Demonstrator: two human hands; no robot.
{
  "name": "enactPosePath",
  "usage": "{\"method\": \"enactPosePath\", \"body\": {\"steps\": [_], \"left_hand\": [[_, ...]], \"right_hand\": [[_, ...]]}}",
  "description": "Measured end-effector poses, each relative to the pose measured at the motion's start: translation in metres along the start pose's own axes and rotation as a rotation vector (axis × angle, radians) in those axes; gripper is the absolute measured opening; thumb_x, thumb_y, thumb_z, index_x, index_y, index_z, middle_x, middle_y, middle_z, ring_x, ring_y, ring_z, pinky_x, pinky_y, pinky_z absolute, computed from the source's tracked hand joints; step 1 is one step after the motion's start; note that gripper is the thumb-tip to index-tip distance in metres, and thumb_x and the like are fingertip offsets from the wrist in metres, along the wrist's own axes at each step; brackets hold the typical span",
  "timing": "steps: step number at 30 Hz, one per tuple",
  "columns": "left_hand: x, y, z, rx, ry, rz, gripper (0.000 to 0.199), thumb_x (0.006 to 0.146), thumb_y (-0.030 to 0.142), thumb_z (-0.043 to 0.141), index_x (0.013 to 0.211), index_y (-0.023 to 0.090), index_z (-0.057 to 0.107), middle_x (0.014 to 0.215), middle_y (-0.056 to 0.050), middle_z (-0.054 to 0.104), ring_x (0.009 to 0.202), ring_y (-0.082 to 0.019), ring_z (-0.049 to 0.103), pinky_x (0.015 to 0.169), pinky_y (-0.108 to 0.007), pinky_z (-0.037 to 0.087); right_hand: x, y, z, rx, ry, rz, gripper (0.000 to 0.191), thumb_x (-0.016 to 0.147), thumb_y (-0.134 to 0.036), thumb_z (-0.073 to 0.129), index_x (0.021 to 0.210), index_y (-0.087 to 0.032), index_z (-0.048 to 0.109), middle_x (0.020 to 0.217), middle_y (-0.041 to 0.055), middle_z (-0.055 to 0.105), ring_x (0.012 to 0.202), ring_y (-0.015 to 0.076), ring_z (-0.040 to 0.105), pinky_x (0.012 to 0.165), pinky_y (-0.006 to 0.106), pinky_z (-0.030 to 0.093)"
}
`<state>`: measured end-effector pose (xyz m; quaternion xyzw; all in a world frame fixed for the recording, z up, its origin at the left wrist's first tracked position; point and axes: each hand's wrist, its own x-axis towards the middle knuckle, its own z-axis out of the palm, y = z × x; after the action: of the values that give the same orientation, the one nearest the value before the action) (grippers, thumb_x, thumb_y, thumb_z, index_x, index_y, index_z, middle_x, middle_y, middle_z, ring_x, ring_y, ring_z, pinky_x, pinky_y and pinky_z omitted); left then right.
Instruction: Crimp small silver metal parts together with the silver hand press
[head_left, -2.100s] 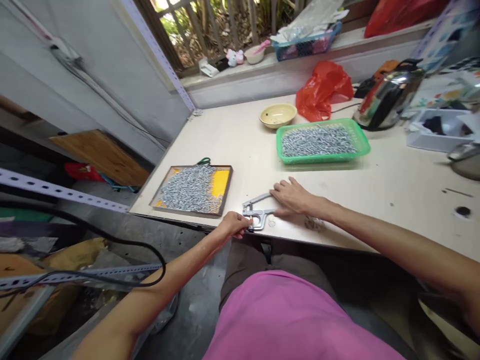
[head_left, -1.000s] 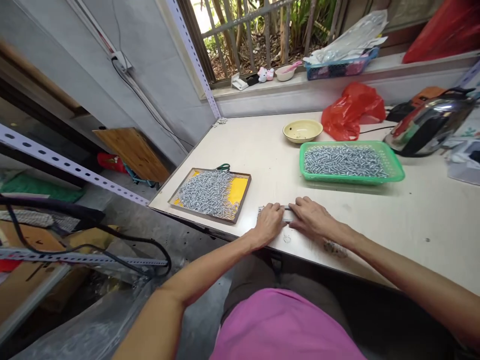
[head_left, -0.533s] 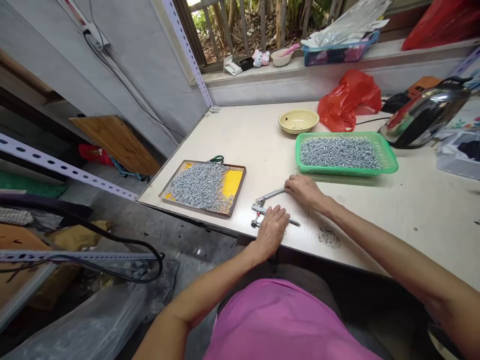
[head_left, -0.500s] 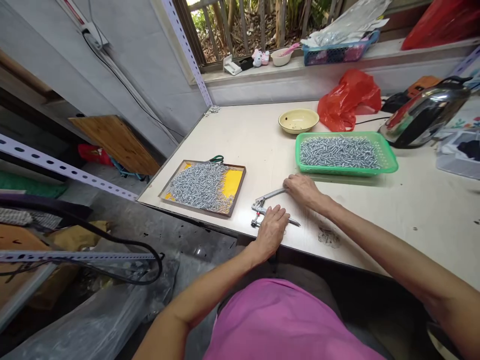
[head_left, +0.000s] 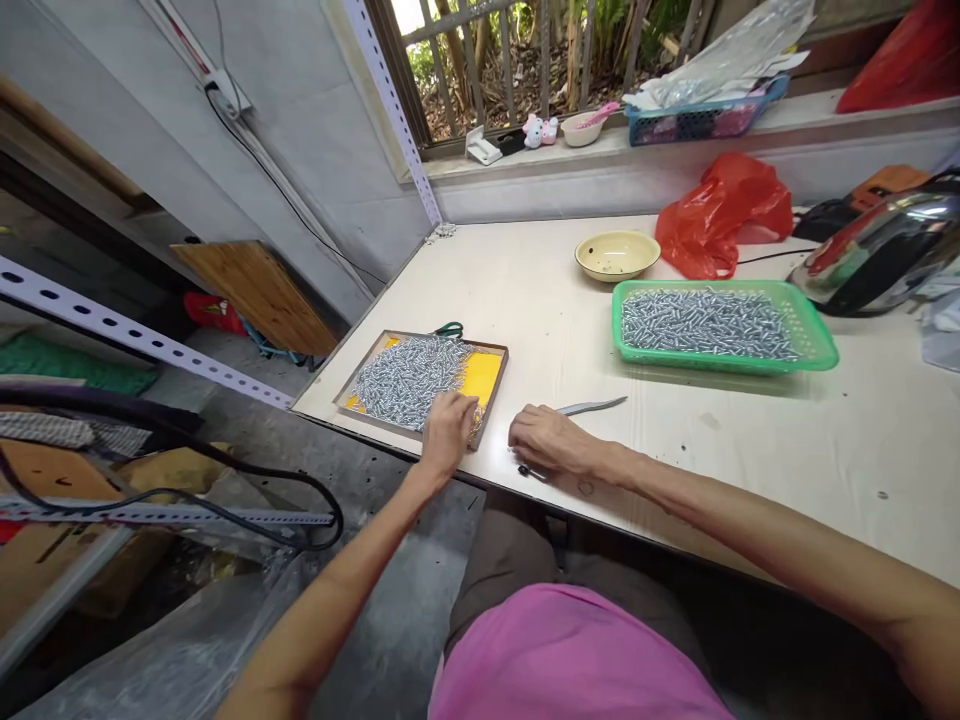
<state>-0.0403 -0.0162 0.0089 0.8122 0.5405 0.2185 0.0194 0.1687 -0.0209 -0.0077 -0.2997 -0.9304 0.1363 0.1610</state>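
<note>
My left hand (head_left: 450,430) is at the front right corner of a shallow tray (head_left: 493,395) with a yellow bottom. Its fingers are pinched together; whatever is in them is too small to make out. Small silvery metal parts (head_left: 409,380) are heaped in the tray. To the right, my right hand (head_left: 551,437) is closed over a plier-like metal tool near the table's front edge. One pointed handle (head_left: 594,405) sticks out behind the hand, and a dark tip (head_left: 523,470) shows below the fingers. The rest of the tool is hidden.
A green plastic basket (head_left: 821,350) holds more silvery parts. Behind it are a cream bowl (head_left: 617,257), a red plastic bag (head_left: 724,215) and a kettle (head_left: 874,250). Green-handled scissors (head_left: 450,329) lie against the tray's back edge.
My left hand has left the tool and moved left to the tray's corner. My right hand has shifted from the upper handle down over the tool. The view has turned slightly.
</note>
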Motion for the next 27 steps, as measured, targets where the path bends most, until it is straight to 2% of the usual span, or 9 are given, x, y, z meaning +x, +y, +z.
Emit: {"method": "enactPosePath", "body": {"steps": [3, 6, 9, 11, 13, 17, 20, 24, 27], "left_hand": [[0.02, -0.022, 0.004, 0.109, -0.23, 0.037, 0.024, 0.092, 0.019, 0.047, 0.1, 0.018, 0.069, 0.097, -0.009, 0.062, 0.097, -0.021, 0.049, 0.083, -0.033, 0.044], [0.034, -0.025, 0.004, 0.133, -0.39, 0.113, 0.026, 0.09, 0.017, 0.045, 0.095, 0.02, 0.07, 0.094, -0.009, 0.062, 0.099, -0.023, 0.048, 0.081, -0.032, 0.043], [0.045, -0.026, 0.001, 0.086, -0.467, 0.152, 0.026, 0.087, 0.013, 0.045, 0.078, 0.02, 0.068, 0.087, -0.009, 0.062, 0.095, -0.023, 0.05, 0.081, -0.031, 0.041], [0.054, -0.029, 0.002, 0.097, -0.461, 0.148, 0.028, 0.085, 0.014, 0.043, 0.066, 0.019, 0.063, 0.082, -0.01, 0.061, 0.092, -0.025, 0.052, 0.079, -0.033, 0.041], [0.062, -0.031, 0.006, 0.128, -0.461, 0.147, 0.03, 0.085, 0.015, 0.04, 0.063, 0.02, 0.059, 0.079, -0.011, 0.061, 0.087, -0.027, 0.054, 0.076, -0.035, 0.04], [0.071, -0.027, 0.008, 0.154, -0.404, 0.144, 0.027, 0.08, 0.016, 0.038, 0.058, 0.02, 0.052, 0.074, -0.011, 0.061, 0.081, -0.028, 0.056, 0.074, -0.035, 0.04], [0.07, -0.017, -0.003, 0.028, -0.36, 0.014, 0.023, 0.077, 0.026, 0.044, 0.056, 0.021, 0.05, 0.067, -0.008, 0.059, 0.072, -0.024, 0.056, 0.068, -0.032, 0.041], [0.049, 0.014, -0.023, -0.434, -0.492, -0.288, 0.032, 0.077, 0.046, 0.049, 0.076, 0.017, 0.062, 0.058, 0.0, 0.054, 0.055, -0.017, 0.052, 0.055, -0.026, 0.04], [0.028, 0.042, -0.025, -0.712, -0.571, -0.411, 0.046, 0.07, 0.051, 0.059, 0.095, 0.013, 0.066, 0.068, 0.0, 0.058, 0.055, -0.012, 0.052, 0.056, -0.024, 0.042]], "right_hand": [[-0.004, 0.002, -0.032, 0.137, 0.344, 0.146, 0.021, 0.095, -0.024, 0.041, 0.097, -0.016, 0.06, 0.09, 0.0067, 0.063, 0.085, 0.0166, 0.053, 0.078, 0.03, 0.041], [-0.016, 0.02, -0.09, -0.026, 0.612, 0.385, 0.021, 0.095, -0.025, 0.041, 0.098, -0.017, 0.061, 0.09, 0.0072, 0.061, 0.089, 0.0193, 0.053, 0.082, 0.034, 0.042], [-0.033, 0.038, -0.144, -0.368, 0.599, 0.672, 0.025, 0.093, -0.019, 0.04, 0.102, -0.017, 0.063, 0.098, 0.0116, 0.06, 0.097, 0.025, 0.05, 0.086, 0.04, 0.039], [-0.043, 0.038, -0.157, -0.531, 0.486, 0.84, 0.028, 0.093, -0.016, 0.039, 0.107, -0.017, 0.063, 0.109, 0.0156, 0.058, 0.101, 0.028, 0.048, 0.085, 0.042, 0.037], [-0.049, 0.026, -0.147, -0.554, 0.349, 0.871, 0.03, 0.094, -0.015, 0.037, 0.112, -0.017, 0.062, 0.116, 0.0164, 0.056, 0.101, 0.0276, 0.048, 0.083, 0.04, 0.037], [-0.06, -0.019, -0.079, -0.258, 0.036, 0.605, 0.02, 0.096, -0.024, 0.043, 0.094, -0.018, 0.062, 0.096, 0.0091, 0.059, 0.091, 0.0215, 0.052, 0.074, 0.033, 0.04], [-0.073, -0.043, -0.035, -0.11, -0.033, 0.52, 0.016, 0.092, -0.031, 0.052, 0.099, -0.017, 0.059, 0.102, 0.0074, 0.057, 0.088, 0.0203, 0.053, 0.075, 0.032, 0.041], [-0.086, -0.044, -0.016, -0.126, -0.124, 0.674, 0.025, 0.09, -0.011, 0.045, 0.112, -0.016, 0.055, 0.107, 0.0092, 0.056, 0.09, 0.0208, 0.055, 0.075, 0.032, 0.041], [-0.09, -0.036, -0.015, -0.137, -0.18, 0.721, 0.024, 0.093, -0.01, 0.039, 0.107, -0.016, 0.057, 0.106, 0.0104, 0.057, 0.092, 0.0201, 0.055, 0.075, 0.03, 0.04]]}}
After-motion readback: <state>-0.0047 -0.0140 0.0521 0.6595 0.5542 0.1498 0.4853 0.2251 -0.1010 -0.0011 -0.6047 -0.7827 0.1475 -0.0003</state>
